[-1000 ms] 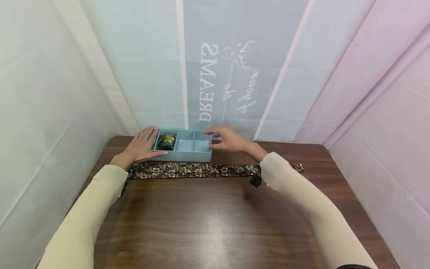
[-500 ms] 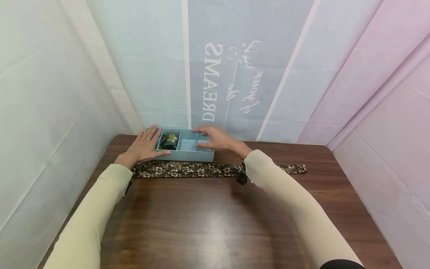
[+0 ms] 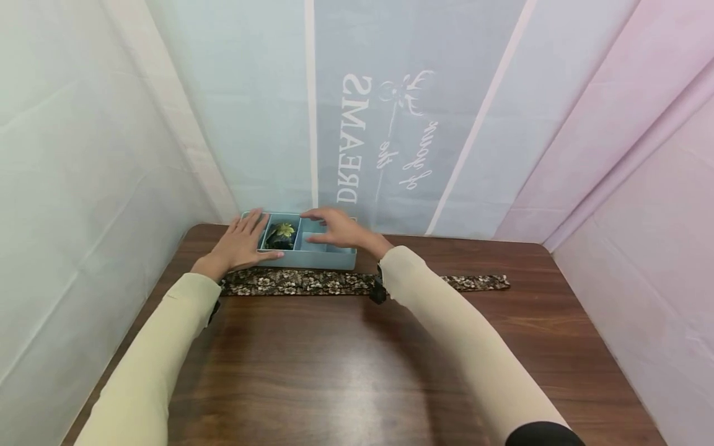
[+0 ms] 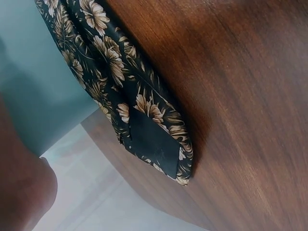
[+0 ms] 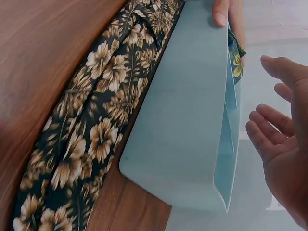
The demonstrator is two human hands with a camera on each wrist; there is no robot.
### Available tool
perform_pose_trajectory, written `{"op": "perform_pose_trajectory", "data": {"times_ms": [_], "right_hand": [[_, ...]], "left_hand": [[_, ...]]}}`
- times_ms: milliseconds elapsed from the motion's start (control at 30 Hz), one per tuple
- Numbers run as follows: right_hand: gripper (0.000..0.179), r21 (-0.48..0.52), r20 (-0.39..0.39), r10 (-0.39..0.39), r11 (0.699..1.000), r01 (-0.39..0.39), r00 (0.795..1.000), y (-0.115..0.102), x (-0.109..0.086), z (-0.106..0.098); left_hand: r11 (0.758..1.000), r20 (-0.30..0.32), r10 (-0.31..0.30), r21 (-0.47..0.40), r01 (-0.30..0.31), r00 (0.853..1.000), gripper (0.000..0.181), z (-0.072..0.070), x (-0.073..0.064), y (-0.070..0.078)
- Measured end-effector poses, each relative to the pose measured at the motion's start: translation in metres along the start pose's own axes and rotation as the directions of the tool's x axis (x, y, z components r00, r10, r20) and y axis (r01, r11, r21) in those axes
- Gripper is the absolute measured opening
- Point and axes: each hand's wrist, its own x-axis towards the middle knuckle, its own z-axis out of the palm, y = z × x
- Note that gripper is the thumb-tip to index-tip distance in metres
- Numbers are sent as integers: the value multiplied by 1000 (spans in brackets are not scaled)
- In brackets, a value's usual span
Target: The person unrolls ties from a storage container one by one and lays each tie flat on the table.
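A light blue divided box [image 3: 312,260] stands at the back of the table, against the backdrop. My left hand [image 3: 240,243] lies spread over its left end, with the thumb [image 5: 220,13] against the front wall's rim. One compartment holds a dark bundle of cloth with a yellow flower [image 3: 281,234]. Just right of that bundle my right hand [image 3: 337,228] hovers over the box, thumb and fingers apart and nothing between them. A dark necktie with tan flowers [image 3: 295,282] stretches lengthwise along the box's front; its pointed end [image 4: 156,144] shows in the left wrist view.
The brown wooden table [image 3: 312,371] extends in front of the necktie. A printed cloth backdrop [image 3: 390,136] rises directly behind the box, and pale cloth walls [image 3: 83,186] enclose both sides. The right forearm crosses above the necktie.
My right hand has moved left along the box, from its right end towards the compartment with the dark cloth. The left hand has stayed on the box's left end.
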Motion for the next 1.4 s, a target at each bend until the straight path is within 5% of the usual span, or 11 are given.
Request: {"op": "perform_pose_trajectory", "data": {"times_ms": [500, 1400], "right_hand": [[66, -26, 26, 24, 999, -23, 999, -13, 32, 20], [63, -137, 117, 16, 991, 0, 993, -18, 48, 33]], "left_hand": [[1000, -5, 5, 12, -5, 1000, 118, 0, 0, 0], [1000, 10, 1, 25, -2, 1000, 117, -1, 0, 7]]}}
